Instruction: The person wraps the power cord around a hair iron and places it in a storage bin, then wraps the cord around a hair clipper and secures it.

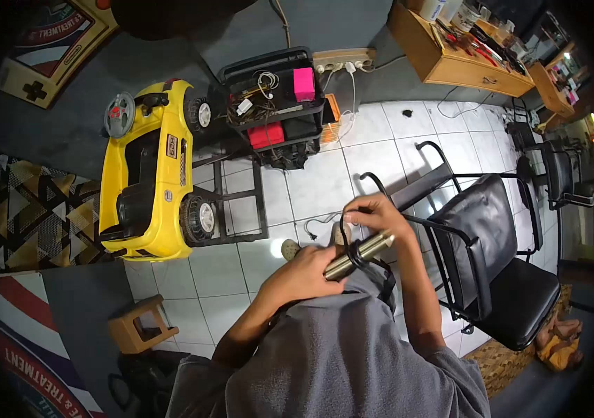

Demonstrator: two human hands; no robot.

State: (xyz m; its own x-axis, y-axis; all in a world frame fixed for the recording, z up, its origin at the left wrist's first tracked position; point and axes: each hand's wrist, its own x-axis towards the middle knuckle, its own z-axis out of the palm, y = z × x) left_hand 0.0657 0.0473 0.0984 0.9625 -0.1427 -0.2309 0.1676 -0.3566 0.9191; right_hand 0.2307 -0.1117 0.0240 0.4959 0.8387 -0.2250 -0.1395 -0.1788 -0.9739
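Observation:
My left hand (pixel 305 274) is closed around one end of a gold metal cylindrical device (pixel 375 245), whose exact kind I cannot make out. Its far end tapers to a blunt point and tilts up to the right. A black cord (pixel 357 255) is looped around the device's middle. Just above, my right hand (pixel 379 214) pinches a loop of that cord between its fingers. More black cord or strap hangs below the device, close to my grey top. Beneath my hands, part of my shoes shows on the tiles.
A black barber chair (pixel 481 237) with metal armrests stands at right. On the left are a yellow ride-on toy car (pixel 147 174) and a small brown stool (pixel 142 324). A black trolley (pixel 272 104) holds cables and boxes. A plug (pixel 311 235) lies on the floor. Another person (pixel 559 343) sits lower right.

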